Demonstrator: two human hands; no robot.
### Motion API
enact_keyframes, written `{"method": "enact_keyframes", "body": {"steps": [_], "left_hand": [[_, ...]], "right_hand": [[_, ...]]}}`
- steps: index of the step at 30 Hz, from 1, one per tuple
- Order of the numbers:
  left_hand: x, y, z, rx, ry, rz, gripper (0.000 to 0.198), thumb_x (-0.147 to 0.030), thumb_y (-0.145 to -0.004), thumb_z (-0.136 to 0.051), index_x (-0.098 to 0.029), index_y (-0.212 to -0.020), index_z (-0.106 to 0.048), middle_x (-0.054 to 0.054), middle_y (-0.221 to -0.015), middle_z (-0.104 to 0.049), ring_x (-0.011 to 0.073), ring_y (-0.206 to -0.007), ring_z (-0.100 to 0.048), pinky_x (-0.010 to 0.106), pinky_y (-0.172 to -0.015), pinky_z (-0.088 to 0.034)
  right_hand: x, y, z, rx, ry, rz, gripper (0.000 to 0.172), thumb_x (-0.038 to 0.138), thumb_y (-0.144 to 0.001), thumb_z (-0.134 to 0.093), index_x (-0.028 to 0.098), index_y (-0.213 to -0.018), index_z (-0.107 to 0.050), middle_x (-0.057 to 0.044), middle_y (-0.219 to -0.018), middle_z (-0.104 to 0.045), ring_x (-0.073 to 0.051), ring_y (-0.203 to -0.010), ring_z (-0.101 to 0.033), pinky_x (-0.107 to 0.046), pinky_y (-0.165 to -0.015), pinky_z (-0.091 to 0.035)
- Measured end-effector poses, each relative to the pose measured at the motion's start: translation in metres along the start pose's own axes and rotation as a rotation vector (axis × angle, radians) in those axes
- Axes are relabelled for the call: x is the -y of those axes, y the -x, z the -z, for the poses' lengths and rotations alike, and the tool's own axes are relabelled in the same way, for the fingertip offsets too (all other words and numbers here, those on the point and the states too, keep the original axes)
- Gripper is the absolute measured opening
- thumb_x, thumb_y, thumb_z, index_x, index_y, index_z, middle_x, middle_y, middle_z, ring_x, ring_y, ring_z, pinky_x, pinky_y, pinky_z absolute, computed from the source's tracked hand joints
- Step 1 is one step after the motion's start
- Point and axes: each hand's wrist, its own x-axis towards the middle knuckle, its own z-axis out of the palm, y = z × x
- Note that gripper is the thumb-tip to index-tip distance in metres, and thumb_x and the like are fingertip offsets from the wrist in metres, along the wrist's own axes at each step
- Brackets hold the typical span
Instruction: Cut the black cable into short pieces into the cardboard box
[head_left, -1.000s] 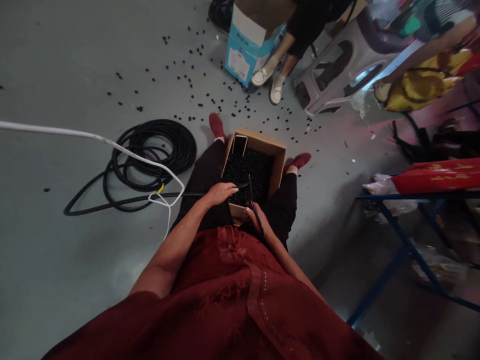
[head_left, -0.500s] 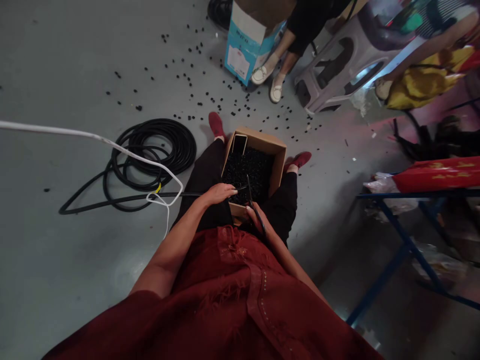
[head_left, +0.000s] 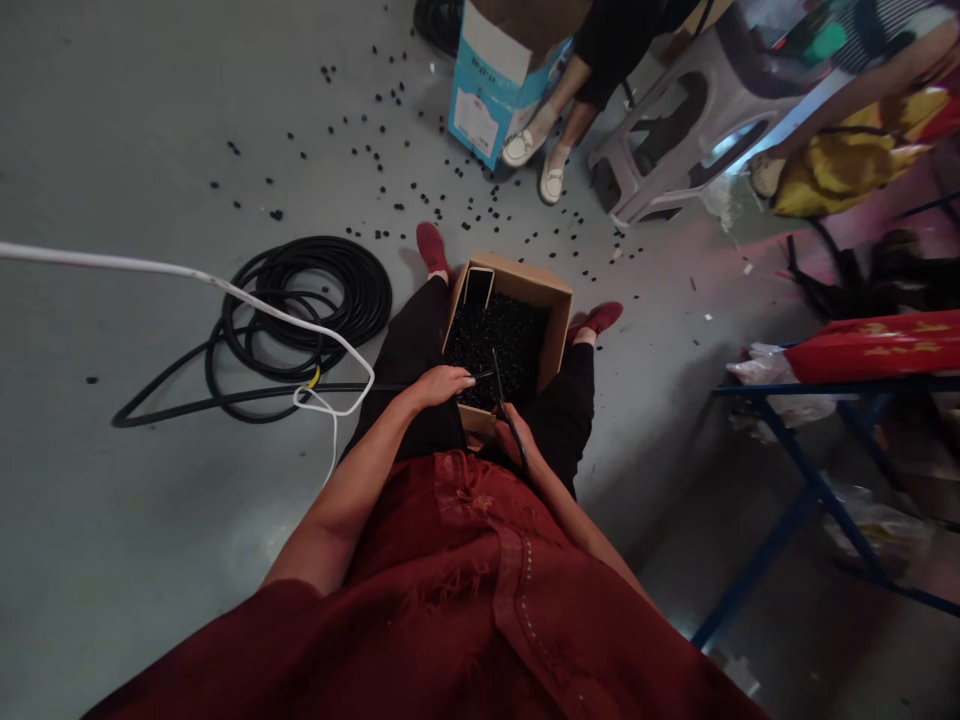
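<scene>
My left hand is shut around a black corrugated hose, whose end sticks out past my fingers over a cardboard box. My right hand grips black-handled scissors, with the blades up at the hose end. The box rests on my lap, heaped with small black cut pieces. The hose runs left from my hand to a coil on the floor. My right fingers partly hide the scissor handles.
A white cable lies across the coil. Black pieces are scattered on the grey floor. Ahead stand a person's white shoes, a blue-and-white carton and a plastic stool. A blue metal rack stands right.
The scissor blades have moved slightly toward the hose end, and the hose loop on the floor has shifted a little left. My left hand stays nearly in place.
</scene>
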Motion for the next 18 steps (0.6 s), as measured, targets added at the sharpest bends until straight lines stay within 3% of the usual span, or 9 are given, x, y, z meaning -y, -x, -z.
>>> {"method": "enact_keyframes", "body": {"steps": [10,18], "left_hand": [[0.0044,-0.0039,0.0002,0.018,0.024,0.002,0.036,-0.046,-0.082,-0.040,-0.017,-0.065,-0.053,0.000,-0.064,-0.054,0.0126,-0.064,-0.048,0.024,-0.065,-0.037],[0.0080,-0.0073,-0.0003,0.016,0.002,-0.007,0.036,-0.045,-0.083,-0.041,-0.017,-0.066,-0.055,0.000,-0.065,-0.056,0.0128,-0.064,-0.050,0.023,-0.065,-0.038]], "right_hand": [[0.0076,-0.0008,0.0025,-0.023,0.171,0.000,0.021,0.026,-0.074,-0.044,0.024,-0.092,-0.055,0.001,-0.077,-0.061,-0.017,-0.068,-0.053,-0.027,-0.066,-0.042],[0.0028,-0.0022,-0.0008,-0.048,0.181,-0.015,0.019,0.024,-0.073,-0.044,0.025,-0.089,-0.055,0.003,-0.071,-0.060,-0.017,-0.065,-0.053,-0.027,-0.068,-0.042]]}}
